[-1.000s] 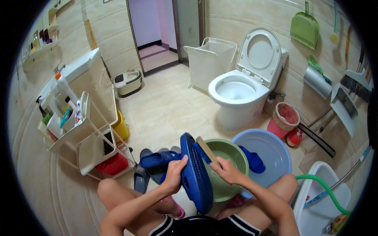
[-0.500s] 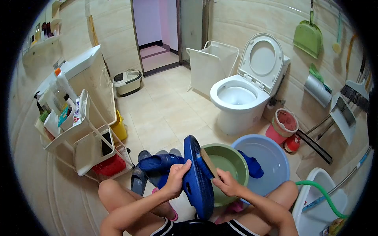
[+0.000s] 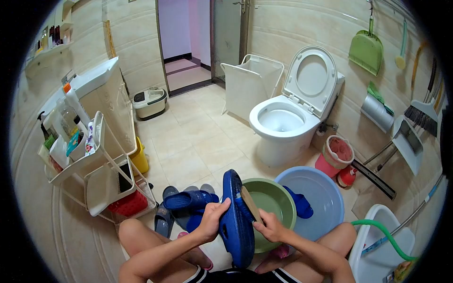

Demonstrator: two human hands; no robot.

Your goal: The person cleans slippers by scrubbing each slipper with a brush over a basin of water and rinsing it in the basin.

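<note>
A blue slipper (image 3: 236, 231) stands on its edge, tilted upright, in front of my lap. My left hand (image 3: 213, 220) grips it by its left side, thumb on top. Held in my right hand (image 3: 272, 226) is a scrubbing brush (image 3: 251, 205) with a wooden back and blue bristles. The bristles press against the right-hand face of the slipper. Just behind the brush sits a green basin (image 3: 271, 198). Beside it is a light blue basin (image 3: 325, 203) of water, with a dark blue thing (image 3: 299, 203) partly in it.
More slippers (image 3: 181, 200) lie on the floor at the left. A storage rack (image 3: 101, 184) with bottles stands on the left. A toilet (image 3: 283, 120), a pink bucket (image 3: 325, 162) and a white tub (image 3: 377, 264) with a green hose (image 3: 387, 231) are on the right.
The whole view has shifted slightly, with the slipper and basins lower in the picture. Both hands keep their hold, and the brush stays against the slipper.
</note>
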